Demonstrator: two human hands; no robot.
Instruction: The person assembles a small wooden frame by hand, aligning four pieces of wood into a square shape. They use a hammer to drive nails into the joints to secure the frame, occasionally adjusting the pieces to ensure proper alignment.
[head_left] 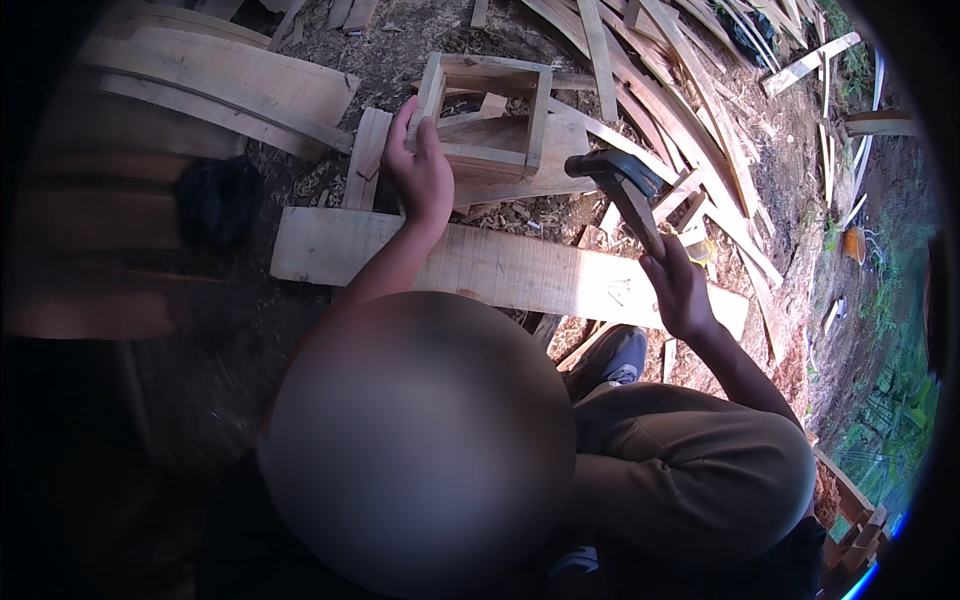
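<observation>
An open wooden box frame (535, 125), nailed or fitted from pale boards, rests on a flat piece of wood on the ground ahead of me. Its near left side is gripped by my left hand (420, 180), with the thumb and fingers on either face of the side board. My right hand (680, 290) is closed round the handle of a hammer (635, 205). The dark hammer head is raised to the right of the box and apart from it. Below both runs a long pale plank (500, 265), lying crosswise under my left forearm.
Wide boards (215, 80) lie at the upper left. Long offcut strips (690, 90) are piled at the upper right, with shavings scattered on the soil. A dark bundle (218, 200) sits at the left. My shoe (615, 355) is near the plank. A blurred round patch hides the lower middle.
</observation>
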